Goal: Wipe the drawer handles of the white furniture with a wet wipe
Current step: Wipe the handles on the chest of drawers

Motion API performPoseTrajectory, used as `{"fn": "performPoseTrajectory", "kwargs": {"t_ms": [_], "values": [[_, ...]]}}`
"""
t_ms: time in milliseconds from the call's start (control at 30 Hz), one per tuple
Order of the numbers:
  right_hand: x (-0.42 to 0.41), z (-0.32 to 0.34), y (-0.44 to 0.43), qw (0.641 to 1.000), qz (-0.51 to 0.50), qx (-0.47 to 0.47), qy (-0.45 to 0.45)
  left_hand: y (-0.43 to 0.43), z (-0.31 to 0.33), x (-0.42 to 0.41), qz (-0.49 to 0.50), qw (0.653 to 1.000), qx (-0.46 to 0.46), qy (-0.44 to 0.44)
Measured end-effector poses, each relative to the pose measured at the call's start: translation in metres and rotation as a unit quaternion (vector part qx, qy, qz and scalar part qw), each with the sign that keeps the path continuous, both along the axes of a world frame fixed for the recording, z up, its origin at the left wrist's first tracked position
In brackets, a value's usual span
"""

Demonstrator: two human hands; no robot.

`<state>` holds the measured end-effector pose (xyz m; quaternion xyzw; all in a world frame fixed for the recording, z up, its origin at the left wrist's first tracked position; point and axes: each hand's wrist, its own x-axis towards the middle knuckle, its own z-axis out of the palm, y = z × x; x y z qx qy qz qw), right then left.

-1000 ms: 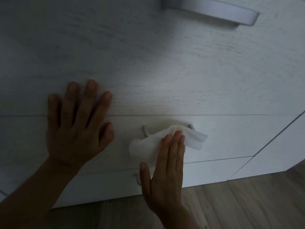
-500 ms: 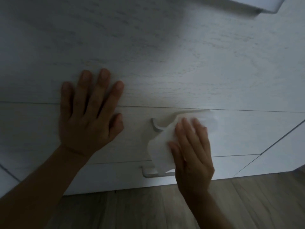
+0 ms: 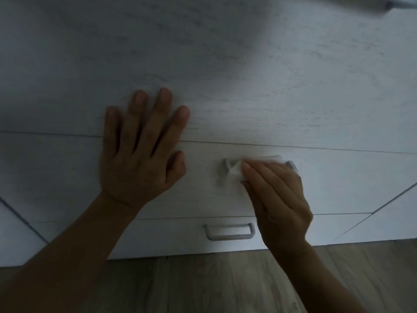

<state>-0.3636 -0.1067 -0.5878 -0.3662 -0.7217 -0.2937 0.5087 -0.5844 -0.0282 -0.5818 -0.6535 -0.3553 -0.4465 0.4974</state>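
Note:
White furniture [image 3: 248,75] with wood-grain drawer fronts fills the view. My right hand [image 3: 277,195] presses a white wet wipe [image 3: 234,172] over the middle drawer's grey handle [image 3: 225,164]; only the handle's two ends show beside the wipe. My left hand [image 3: 142,152] lies flat, fingers spread, on the drawer fronts to the left, across the seam between two drawers. A second grey handle [image 3: 229,232] on the bottom drawer is uncovered, just left of my right wrist. The corner of an upper handle [image 3: 397,4] shows at the top right.
A wooden floor [image 3: 225,281] runs along the bottom of the view under the furniture. Adjoining white panels [image 3: 388,222] angle away at the lower right and lower left. The light is dim.
My right hand has bunched the wipe tighter and slid it along the middle handle. The view shifted, so the bottom handle now shows fully. My left hand stays flat.

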Motion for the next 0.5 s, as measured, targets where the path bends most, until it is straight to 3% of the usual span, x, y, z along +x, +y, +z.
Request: {"fn": "performPoseTrajectory", "kwargs": {"t_ms": [500], "values": [[0.003, 0.004, 0.003, 0.994, 0.039, -0.005, -0.099, 0.001, 0.002, -0.003, -0.003, 1.0, -0.001, 0.011]]}}
